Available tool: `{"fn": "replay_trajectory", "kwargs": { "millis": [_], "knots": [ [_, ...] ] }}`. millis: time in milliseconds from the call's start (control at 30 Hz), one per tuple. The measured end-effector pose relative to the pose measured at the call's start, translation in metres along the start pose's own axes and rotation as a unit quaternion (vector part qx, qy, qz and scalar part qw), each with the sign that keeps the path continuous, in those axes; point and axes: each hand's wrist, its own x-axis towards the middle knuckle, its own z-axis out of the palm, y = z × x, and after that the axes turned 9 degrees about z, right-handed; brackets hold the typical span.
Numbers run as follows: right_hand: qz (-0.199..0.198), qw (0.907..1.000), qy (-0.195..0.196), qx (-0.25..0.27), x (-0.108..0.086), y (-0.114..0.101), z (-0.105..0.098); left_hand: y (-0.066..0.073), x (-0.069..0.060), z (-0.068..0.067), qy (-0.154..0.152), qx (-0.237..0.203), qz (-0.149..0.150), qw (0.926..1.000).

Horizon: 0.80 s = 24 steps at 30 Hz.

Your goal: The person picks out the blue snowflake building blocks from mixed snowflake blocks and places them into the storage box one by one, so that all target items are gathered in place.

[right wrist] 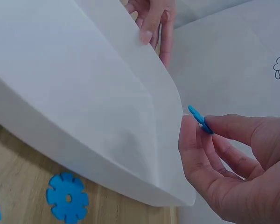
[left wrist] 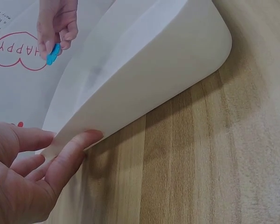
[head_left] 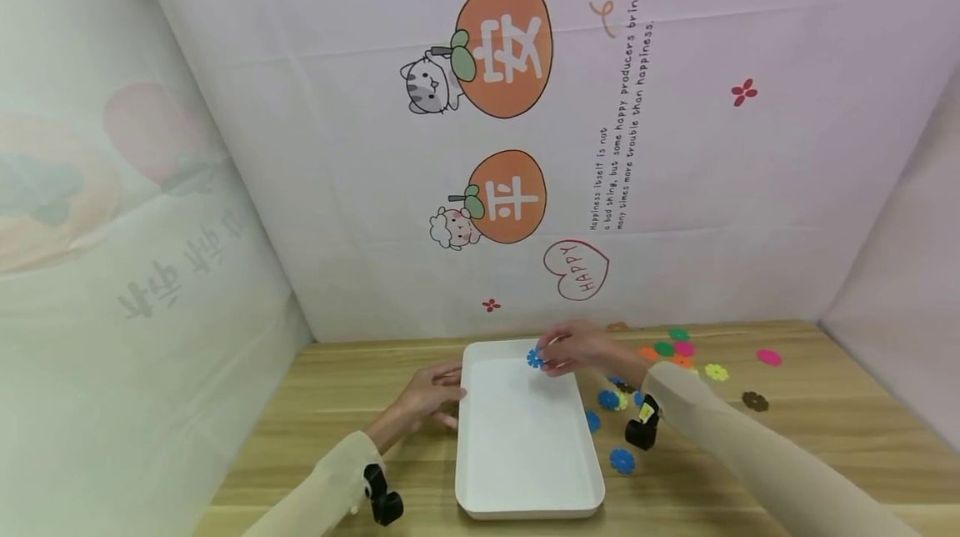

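Observation:
A white rectangular tray (head_left: 529,512) stands lengthwise on the table, with a bare inside floor. Over its far right corner, my right hand (head_left: 576,345) pinches a blue notched plastic disc (right wrist: 200,120) between thumb and fingers. That disc is tilted and held above the tray. My left hand (head_left: 429,393) is at the tray's left side. Its thumb and fingers (left wrist: 70,156) touch the outer wall near the rim, fairly straight and not wrapped around it.
Loose notched discs in several colours lie right of the tray, among them a blue one (head_left: 622,460), a brown one (head_left: 755,401), a yellow one (head_left: 717,372) and a pink one (head_left: 769,358). A printed cloth (head_left: 405,270) hangs behind the table.

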Motion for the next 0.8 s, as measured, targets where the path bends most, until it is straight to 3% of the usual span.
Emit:
{"fn": "replay_trajectory", "kwargs": {
  "millis": [167, 367, 533, 800],
  "knots": [
    [0.024, 0.9993, 0.017, -0.025, 0.000, -0.016, 0.016, 0.000, 0.000, 0.000, 0.003, 0.001, -0.003, 1.0000],
    [0.022, 0.9989, 0.017, -0.037, 0.004, -0.027, 0.034, 0.002, 0.000, -0.001, 0.004, -0.001, -0.005, 1.0000],
    [0.032, 0.9987, -0.001, -0.040, 0.015, -0.029, 0.047, 0.004, -0.001, -0.002, 0.005, 0.002, -0.005, 1.0000],
    [0.045, 0.9968, 0.012, -0.066, 0.028, -0.025, 0.064, 0.001, 0.002, -0.002, 0.001, 0.003, -0.009, 1.0000]
  ]
}}
